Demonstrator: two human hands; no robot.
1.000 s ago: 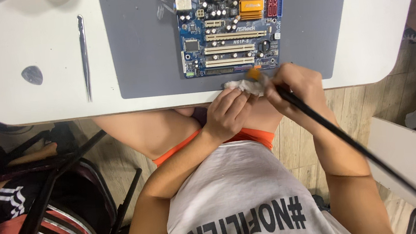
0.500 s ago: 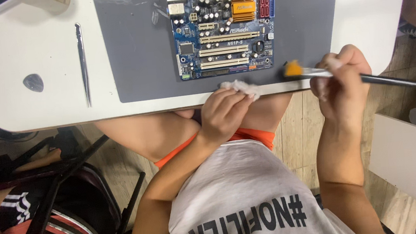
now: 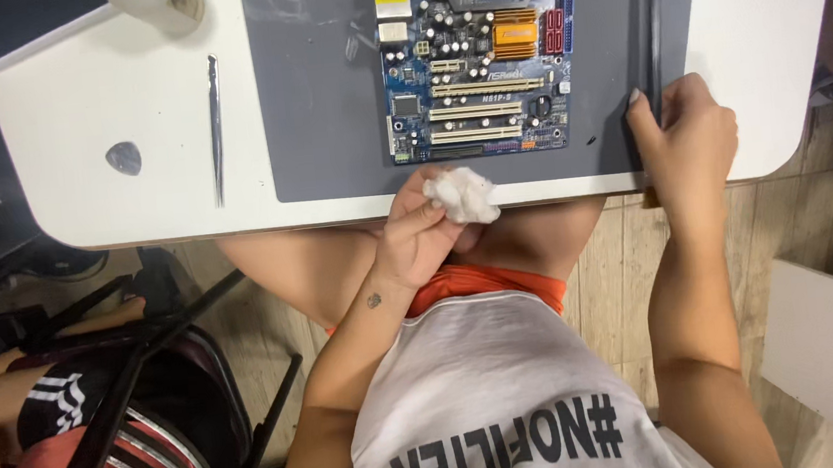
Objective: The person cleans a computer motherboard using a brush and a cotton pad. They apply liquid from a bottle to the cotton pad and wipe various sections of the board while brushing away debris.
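Your left hand [image 3: 417, 239] pinched a white cotton wad [image 3: 463, 196] at the table's near edge, just below the blue motherboard [image 3: 476, 58]. Your right hand [image 3: 684, 135] was closed on a dark brush handle [image 3: 656, 32], its long axis running away from you across the grey mat [image 3: 324, 91]. Tweezers [image 3: 215, 126] lay well left.

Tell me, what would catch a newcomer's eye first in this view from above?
Most striking is the blue circuit board with its orange block and pale slots, lying on a grey mat in the middle of the white table. Just below it, at the table's near edge, the left hand pinches a white wad. The right hand grips a thin dark stick at the mat's right edge, and slim tweezers lie to the left.
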